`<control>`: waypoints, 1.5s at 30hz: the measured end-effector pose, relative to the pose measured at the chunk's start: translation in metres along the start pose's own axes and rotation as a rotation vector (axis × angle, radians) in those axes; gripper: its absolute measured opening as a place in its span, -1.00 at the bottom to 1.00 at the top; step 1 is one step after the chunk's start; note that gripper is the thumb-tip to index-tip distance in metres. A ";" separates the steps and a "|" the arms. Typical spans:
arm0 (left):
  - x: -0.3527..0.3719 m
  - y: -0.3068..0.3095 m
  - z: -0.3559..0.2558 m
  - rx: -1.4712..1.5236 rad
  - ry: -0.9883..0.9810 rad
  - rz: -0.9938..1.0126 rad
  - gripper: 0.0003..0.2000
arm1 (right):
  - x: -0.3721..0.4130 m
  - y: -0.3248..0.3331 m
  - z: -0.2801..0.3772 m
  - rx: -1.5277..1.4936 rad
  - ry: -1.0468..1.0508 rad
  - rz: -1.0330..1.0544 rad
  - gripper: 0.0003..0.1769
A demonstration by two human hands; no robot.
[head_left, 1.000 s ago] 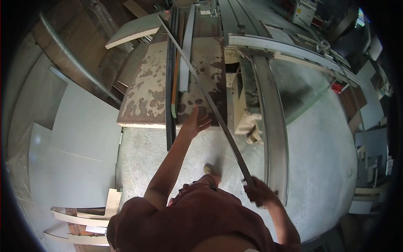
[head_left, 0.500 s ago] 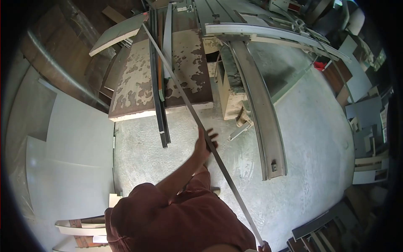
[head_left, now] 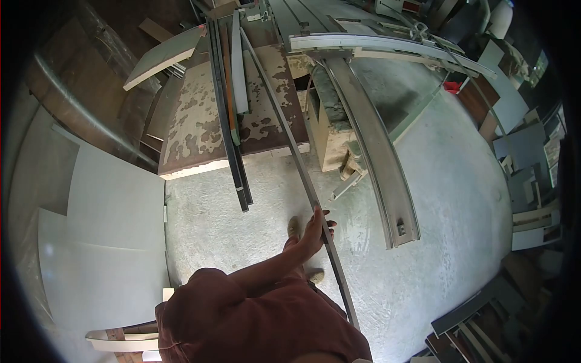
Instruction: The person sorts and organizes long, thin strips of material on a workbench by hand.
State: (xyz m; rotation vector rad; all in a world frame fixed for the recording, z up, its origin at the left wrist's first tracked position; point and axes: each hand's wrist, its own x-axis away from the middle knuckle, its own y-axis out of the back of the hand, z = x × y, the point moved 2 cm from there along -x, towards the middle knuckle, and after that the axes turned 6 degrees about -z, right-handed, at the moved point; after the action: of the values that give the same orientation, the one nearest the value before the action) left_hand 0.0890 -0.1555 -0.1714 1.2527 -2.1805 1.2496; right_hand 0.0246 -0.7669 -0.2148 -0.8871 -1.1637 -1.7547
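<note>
My left hand (head_left: 315, 233) is closed around a long, thin grey bar (head_left: 296, 148), thumb on one side and fingers showing past the other. The bar slants from the far bench toward my body. Its far end lies over the worn brown-and-cream board (head_left: 190, 127), and its near end passes out of sight behind my red-brown shirt. My right hand is out of view. Left of the bar, dark strips (head_left: 230, 130), an orange-brown strip (head_left: 229, 78) and a pale strip (head_left: 239, 78) lie on the board, the dark ones jutting past its front edge.
A long metal rail (head_left: 381, 157) extends toward me on the right, below a white crosswise fence (head_left: 387, 45). Large pale panels (head_left: 109, 199) stand on the left. Offcuts (head_left: 532, 212) line the right side. My shoes (head_left: 294, 227) are on the concrete floor (head_left: 212, 236).
My left hand has come down and right with the bar, which has shifted right and lies steeper. My right hand, at the bar's near end before, has left view.
</note>
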 end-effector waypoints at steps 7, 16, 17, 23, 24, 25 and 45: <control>-0.003 -0.006 0.004 -0.045 0.033 0.018 -0.32 | 0.009 0.006 0.063 -0.070 0.016 0.020 -0.48; -0.002 -0.008 0.010 -0.105 0.084 -0.040 -0.34 | 0.009 0.008 0.122 -0.158 0.050 0.092 -0.47; -0.005 -0.007 0.010 -0.110 0.089 -0.037 -0.34 | 0.009 0.008 0.127 -0.171 0.053 0.099 -0.47; -0.027 -0.004 -0.003 -0.138 0.067 -0.042 -0.34 | 0.013 0.007 0.154 -0.249 0.072 0.136 -0.46; -0.032 -0.002 -0.006 -0.147 0.064 -0.036 -0.37 | 0.013 0.007 0.158 -0.263 0.077 0.140 -0.46; -0.034 -0.002 -0.009 -0.154 0.067 -0.031 -0.37 | 0.014 0.007 0.162 -0.277 0.081 0.145 -0.46; -0.146 -0.018 -0.111 -0.244 0.010 -0.149 -0.46 | 0.004 0.008 0.231 -0.424 0.217 0.337 -0.44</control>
State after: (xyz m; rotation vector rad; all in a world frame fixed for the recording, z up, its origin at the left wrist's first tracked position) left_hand 0.1704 0.0082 -0.1929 1.2767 -2.1128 0.8998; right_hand 0.0550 -0.5527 -0.1342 -1.0381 -0.4732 -1.7849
